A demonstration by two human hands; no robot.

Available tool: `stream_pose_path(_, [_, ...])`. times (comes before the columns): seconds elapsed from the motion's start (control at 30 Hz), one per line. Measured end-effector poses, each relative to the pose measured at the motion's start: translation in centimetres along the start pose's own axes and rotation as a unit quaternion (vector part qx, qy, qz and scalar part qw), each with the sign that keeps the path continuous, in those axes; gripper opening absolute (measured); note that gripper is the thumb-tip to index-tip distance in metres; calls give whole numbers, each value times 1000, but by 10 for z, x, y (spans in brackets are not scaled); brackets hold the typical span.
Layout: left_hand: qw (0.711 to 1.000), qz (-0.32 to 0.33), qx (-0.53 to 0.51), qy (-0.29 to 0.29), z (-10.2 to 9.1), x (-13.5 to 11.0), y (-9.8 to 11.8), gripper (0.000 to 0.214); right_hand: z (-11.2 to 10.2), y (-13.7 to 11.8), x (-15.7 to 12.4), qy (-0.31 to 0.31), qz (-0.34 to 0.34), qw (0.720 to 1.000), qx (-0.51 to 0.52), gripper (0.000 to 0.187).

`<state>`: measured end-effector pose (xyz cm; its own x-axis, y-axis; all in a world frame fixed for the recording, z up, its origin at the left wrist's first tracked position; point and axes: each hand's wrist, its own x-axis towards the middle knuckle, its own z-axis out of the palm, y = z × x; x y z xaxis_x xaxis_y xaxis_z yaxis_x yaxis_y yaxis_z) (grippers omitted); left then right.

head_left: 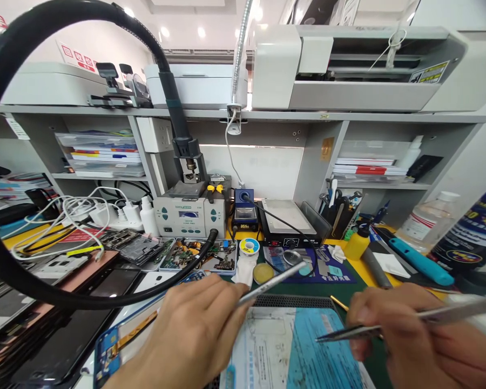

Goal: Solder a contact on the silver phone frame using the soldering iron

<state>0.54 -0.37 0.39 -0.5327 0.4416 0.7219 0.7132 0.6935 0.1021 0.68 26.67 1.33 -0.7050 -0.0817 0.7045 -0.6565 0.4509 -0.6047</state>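
My left hand [194, 335] is closed around a thin silver tool [273, 281] whose flat end points up and right. My right hand [413, 337] pinches silver tweezers [348, 332]. The tweezer tips point left and hover over a blue and white sheet [291, 346] lying on the dark mat [303, 300]. Both hands sit at the near edge of the bench, the sheet between them.
A hot-air station [188, 215] with a thick black hose [28, 32] looping overhead stands behind. Beside it are a soldering station [245, 208], a hotplate [287, 219], trays of phone parts [198, 256], a solder reel [249, 247], a yellow bottle [357, 242], white cables [76, 213] and phones at the left.
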Motion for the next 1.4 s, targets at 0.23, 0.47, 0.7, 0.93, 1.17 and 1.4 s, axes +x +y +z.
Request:
stream_pose_path(0.23, [997, -70, 7, 36, -1, -3, -9, 10, 29, 3, 11, -94, -62, 992, -58, 42])
stream_pose_path(0.47, [986, -153, -58, 33, -7, 1, -7, 13, 36, 2, 11, -90, 51, 994, 14, 42])
stream_pose_path(0.7, [839, -396, -336, -159, -14, 15, -4, 44, 4, 3, 21, 19, 164, 976, 141, 35])
stream_pose_path(0.93, [807, -377, -373, -262, 7, 18, 14, 28, 25, -6, 19, -9, 209, 965, 157, 39])
stream_pose_path(1.17, [933, -228, -177, -213, 9, 7, 8, 27, 28, 6, 16, -114, 152, 978, 88, 38])
stream_pose_path(1.4, [947, -163, -141, -239, 3, 3, 13, 68, 30, 10, 17, -132, 109, 985, 11, 41])
